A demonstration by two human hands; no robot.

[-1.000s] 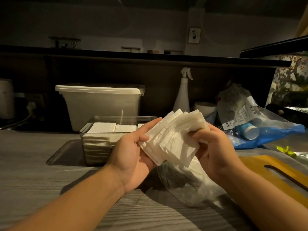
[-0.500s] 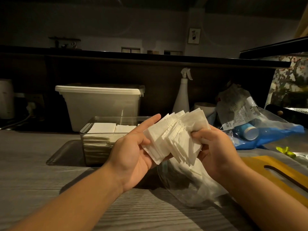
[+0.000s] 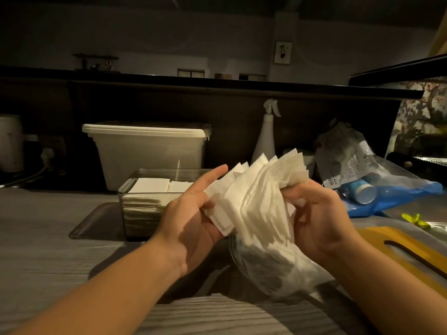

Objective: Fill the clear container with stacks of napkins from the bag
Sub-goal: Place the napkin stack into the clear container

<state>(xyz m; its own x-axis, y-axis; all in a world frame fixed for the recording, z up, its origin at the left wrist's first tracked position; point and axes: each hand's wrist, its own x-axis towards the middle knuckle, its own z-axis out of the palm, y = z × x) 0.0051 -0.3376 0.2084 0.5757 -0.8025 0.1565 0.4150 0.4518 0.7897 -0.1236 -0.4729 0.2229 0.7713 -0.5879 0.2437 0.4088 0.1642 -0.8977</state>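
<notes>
Here, left hand (image 3: 191, 221) and right hand (image 3: 321, 218) clamp a fanned napkin stack (image 3: 261, 199) above the bag (image 3: 273, 269). Splayed sheets could slip onto the worktop (image 3: 48, 238) or snag the container (image 3: 154, 169).

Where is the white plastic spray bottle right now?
In the head view, the white plastic spray bottle stands by the dark back wall, right of centre, between the lidded white plastic tub and the crumpled printed plastic pouch.
</notes>
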